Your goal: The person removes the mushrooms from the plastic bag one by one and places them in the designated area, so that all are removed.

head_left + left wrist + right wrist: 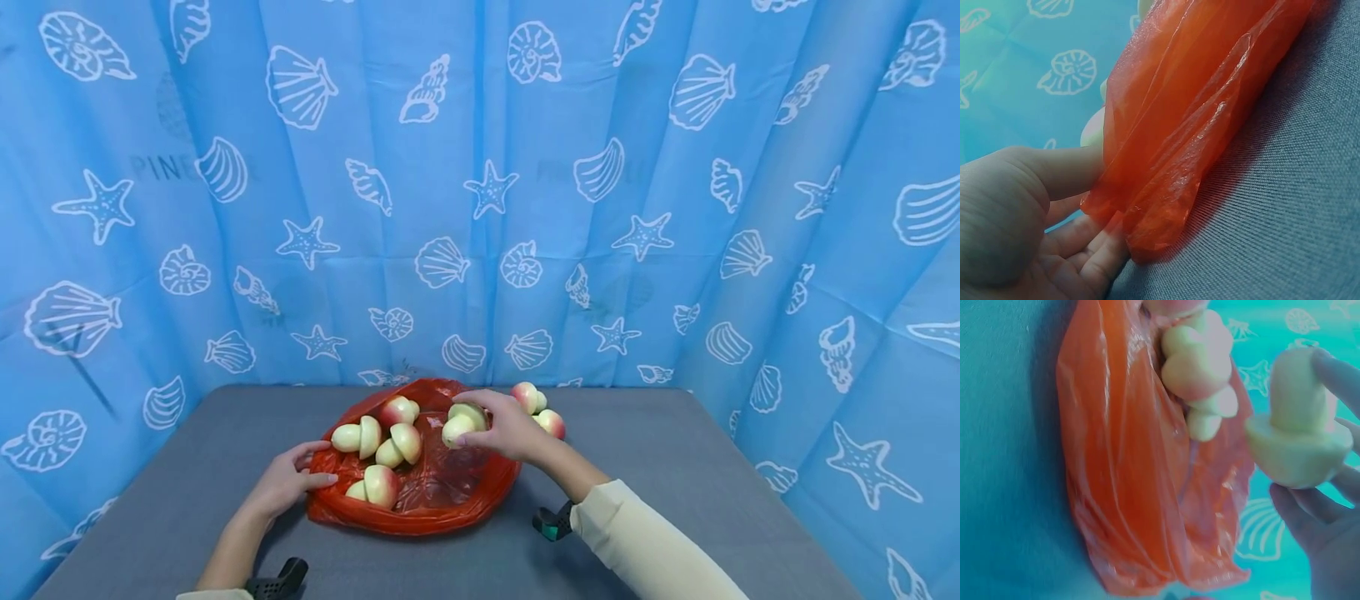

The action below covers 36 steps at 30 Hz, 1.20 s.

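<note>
A red plastic bag [420, 521] lies with its mouth spread wide. My left hand [281, 482] pinches its left rim, the thumb on one side and fingers [1107, 253] on the other. Over the right part of the opening, my right hand [504, 423] grips a pale toy mushroom [459, 427] between thumb and fingers. In the right wrist view, that mushroom [1300, 447] is held beside the bag's rim with its stem up. Several more toy mushrooms, cream with reddish caps, sit at the left inside the bag, one toy mushroom [381, 486] near the front.
Past my right hand, a toy mushroom [527, 397] and another reddish toy mushroom [552, 423] lie outside the bag, partly hidden by the hand. Everything rests on a grey table [660, 500]. A blue curtain [487, 225] with white shells hangs behind and at both sides.
</note>
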{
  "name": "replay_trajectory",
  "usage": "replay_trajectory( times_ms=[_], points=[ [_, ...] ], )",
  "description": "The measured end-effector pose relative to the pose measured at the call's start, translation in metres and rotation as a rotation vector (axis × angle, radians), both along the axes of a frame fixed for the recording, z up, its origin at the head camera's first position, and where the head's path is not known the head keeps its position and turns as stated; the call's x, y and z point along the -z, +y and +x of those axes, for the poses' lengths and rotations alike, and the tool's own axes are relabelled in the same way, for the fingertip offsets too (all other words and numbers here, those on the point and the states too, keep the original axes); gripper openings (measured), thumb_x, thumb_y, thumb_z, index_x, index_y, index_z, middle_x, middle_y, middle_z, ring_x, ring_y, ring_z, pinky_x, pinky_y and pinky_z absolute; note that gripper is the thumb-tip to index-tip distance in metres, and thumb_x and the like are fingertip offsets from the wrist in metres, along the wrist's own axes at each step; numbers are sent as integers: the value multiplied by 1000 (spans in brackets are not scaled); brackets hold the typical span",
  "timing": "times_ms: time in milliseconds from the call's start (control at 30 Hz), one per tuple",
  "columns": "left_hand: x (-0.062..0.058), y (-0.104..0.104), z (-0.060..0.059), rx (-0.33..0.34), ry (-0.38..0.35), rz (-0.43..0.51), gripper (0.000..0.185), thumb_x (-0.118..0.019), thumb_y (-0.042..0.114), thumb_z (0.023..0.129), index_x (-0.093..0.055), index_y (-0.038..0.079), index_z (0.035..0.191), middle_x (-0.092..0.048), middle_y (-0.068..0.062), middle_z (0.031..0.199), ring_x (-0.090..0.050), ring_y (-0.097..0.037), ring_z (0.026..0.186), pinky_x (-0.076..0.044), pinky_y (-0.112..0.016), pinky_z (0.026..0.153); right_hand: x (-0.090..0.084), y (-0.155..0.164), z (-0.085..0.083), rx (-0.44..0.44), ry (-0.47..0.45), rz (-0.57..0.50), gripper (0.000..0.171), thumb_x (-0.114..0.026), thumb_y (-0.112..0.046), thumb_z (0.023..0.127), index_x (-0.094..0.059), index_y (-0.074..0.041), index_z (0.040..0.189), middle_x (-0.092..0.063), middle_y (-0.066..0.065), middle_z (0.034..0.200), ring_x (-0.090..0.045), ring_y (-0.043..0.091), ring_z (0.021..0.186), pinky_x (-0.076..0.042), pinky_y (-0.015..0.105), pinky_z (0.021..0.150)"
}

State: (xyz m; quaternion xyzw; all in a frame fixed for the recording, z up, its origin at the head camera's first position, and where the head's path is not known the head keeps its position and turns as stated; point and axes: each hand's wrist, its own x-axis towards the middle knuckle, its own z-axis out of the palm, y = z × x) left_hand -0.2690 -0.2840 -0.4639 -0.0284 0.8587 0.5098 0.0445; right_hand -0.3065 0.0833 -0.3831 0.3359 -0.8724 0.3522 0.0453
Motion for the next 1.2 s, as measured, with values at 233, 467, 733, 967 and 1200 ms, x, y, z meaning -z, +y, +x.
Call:
replay_trajectory(
  times_ms=[233,467,733,967,1200],
  points=[
    [2,-3,-1,-1,-7,1,74,-77,31,83,-44,0,141,-46,-32,136,-51,-41,115,-48,-52,89,-1,25,-2,126,192,-117,54,-81,-33,80,-63,-15,128,-61,4,126,-58,21,106,-53,39,78],
    [2,-4,1,-4,-1,-1,74,-78,32,83,-45,0,141,-46,-33,136,-51,-41,115,-48,-52,89,4,48,-1,237,329,-208,56,-85,-26,76,-64,-9,125,-63,9,123,-59,27,109,-52,44,80],
    [3,-4,0,-5,-2,-1,73,-77,32,83,-45,0,141,-47,-32,135,-51,-41,115,-48,-52,89,13,76,3,318,445,-282,60,-88,-16,71,-63,-5,124,-62,14,123,-58,30,111,-51,48,85],
    [1,-2,2,-9,0,8,72,-77,31,83,-46,0,140,-50,-31,132,-54,-37,111,-51,-48,85,25,99,-3,391,499,-364,63,-89,-11,69,-62,-4,125,-61,13,124,-57,27,110,-46,21,83],
    [0,0,1,-4,0,9,72,-77,32,83,-46,1,140,-48,-32,133,-53,-39,113,-50,-50,87,41,119,-18,494,469,-378,63,-88,-11,70,-61,-4,126,-59,15,125,-56,29,110,-45,31,81]
  ],
)
